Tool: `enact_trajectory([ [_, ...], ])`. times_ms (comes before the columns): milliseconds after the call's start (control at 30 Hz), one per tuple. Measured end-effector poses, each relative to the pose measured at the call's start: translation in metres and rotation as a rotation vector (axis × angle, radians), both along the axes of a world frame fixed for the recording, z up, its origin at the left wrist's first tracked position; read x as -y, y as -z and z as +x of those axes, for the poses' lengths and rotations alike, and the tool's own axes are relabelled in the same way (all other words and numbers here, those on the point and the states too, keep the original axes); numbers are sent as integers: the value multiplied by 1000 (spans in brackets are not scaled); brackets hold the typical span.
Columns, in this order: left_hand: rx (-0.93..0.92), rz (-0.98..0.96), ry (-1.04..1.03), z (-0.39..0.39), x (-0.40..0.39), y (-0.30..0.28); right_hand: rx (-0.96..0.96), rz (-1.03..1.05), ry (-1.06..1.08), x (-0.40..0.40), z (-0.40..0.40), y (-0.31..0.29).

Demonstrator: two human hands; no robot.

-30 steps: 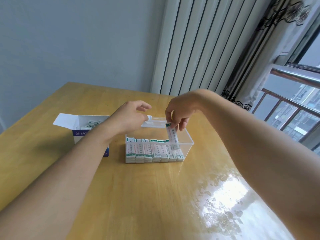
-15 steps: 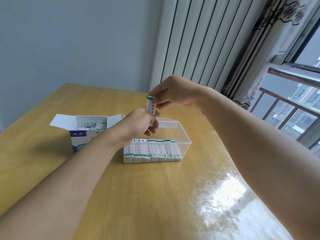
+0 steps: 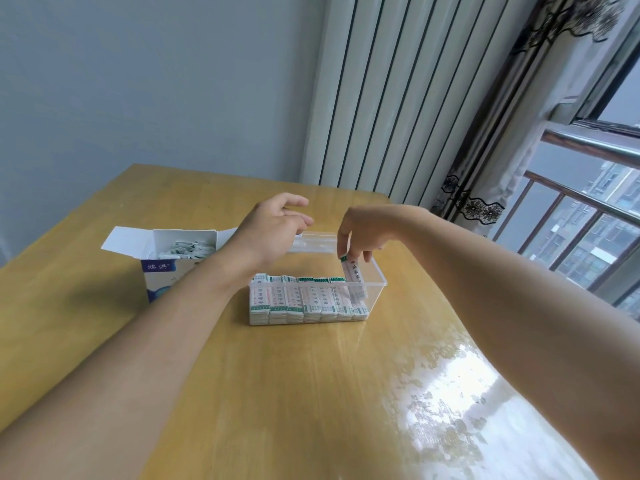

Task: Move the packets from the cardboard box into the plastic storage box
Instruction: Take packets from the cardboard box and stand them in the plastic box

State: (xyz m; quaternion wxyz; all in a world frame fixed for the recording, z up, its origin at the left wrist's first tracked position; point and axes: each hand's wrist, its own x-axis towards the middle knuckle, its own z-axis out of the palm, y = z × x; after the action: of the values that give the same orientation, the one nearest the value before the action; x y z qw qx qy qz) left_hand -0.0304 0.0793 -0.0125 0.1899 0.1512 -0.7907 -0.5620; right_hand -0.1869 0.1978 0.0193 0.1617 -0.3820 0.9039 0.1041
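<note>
right hand (image 3: 362, 230): fingers pinch a packet (image 3: 353, 280), tilted at the right end of the plastic storage box (image 3: 375, 277) | left hand (image 3: 273, 230): fingers loose, apart, over box's left rim | packet row (image 3: 304, 299): against its near wall | cardboard box (image 3: 180, 252): left, flaps open, apparently packets inside | bench (image 3: 277, 393): bare wood nearer.

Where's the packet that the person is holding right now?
The packet is pinched by the right hand at the right end of the clear plastic box, tilted beside the packed row.
</note>
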Motion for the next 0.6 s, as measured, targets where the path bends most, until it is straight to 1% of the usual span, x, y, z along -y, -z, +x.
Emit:
enact_trajectory([
  [167, 1, 13, 3, 1, 2, -1, -128, 129, -91, 8, 1, 9],
  [300, 9, 13, 10, 1, 2, -1, -255, 247, -124, 15, 3, 19],
  [467, 12, 1, 8, 2, 3, -1, -282, 315, -86, 15, 15, 21],
  [600, 9, -2, 6, 2, 4, -3, -226, 362, -39, 18, 18, 27],
])
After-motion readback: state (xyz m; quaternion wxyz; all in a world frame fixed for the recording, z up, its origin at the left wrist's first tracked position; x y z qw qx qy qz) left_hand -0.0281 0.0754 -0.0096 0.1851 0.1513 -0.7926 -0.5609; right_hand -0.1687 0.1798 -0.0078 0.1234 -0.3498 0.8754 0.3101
